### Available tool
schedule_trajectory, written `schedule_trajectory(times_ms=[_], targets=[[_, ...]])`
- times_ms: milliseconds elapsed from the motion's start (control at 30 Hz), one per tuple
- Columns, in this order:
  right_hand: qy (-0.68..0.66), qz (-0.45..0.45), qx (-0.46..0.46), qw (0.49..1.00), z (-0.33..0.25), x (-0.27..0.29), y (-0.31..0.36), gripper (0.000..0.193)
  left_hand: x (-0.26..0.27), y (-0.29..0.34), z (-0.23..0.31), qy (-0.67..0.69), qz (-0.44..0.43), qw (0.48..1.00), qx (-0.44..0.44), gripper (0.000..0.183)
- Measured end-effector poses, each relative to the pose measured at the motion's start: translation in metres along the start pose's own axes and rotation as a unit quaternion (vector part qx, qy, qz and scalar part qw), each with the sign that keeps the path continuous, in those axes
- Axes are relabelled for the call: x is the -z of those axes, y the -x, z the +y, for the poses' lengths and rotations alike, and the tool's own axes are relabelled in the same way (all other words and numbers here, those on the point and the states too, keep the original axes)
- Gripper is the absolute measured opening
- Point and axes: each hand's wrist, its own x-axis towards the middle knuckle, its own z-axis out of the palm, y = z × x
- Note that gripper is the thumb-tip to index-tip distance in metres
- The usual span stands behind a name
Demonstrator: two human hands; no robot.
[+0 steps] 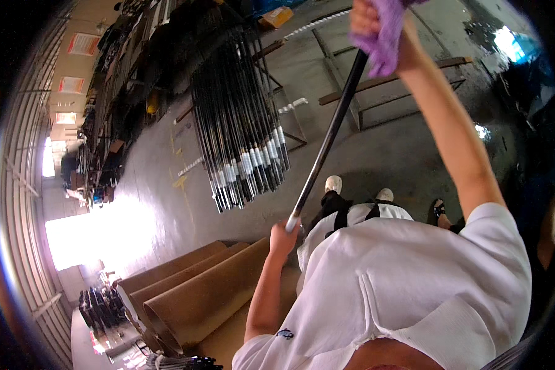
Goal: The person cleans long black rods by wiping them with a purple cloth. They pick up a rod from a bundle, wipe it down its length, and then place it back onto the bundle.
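Note:
A long black rod (pixel 336 126) slants across in front of me, its pale lower end towards my left. My left hand (pixel 282 240) is closed round that pale end. At the top of the view my right hand (pixel 365 21) is closed on a purple cloth (pixel 385 37), which is wrapped about the upper part of the rod. The rod's far end is hidden behind the cloth or beyond the picture's edge. Beyond the rod, to the left, a row of similar black rods (pixel 237 111) with white-banded ends lies side by side on supports.
Large brown sheets (pixel 197 296), partly rolled, lie at the lower left. Metal trestles with a wooden bar (pixel 394 80) stand ahead. Shelving with dark stock lines the left. At right, another person's sandalled foot (pixel 439 208) and forearm (pixel 547 237) show.

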Motion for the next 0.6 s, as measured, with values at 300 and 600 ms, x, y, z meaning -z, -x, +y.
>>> schedule_trajectory(times_ms=[300,600], targets=[[0.136,0.294,-0.022,0.946,0.231,-0.052,0.092,0.033,-0.018,-0.064,0.101,0.231,0.064,0.945,-0.223,0.027],[0.1,0.377,0.014,0.921,0.102,0.045,0.023,0.012,0.013,-0.017,-0.068,-0.155,0.098,0.983,0.024,0.024]])
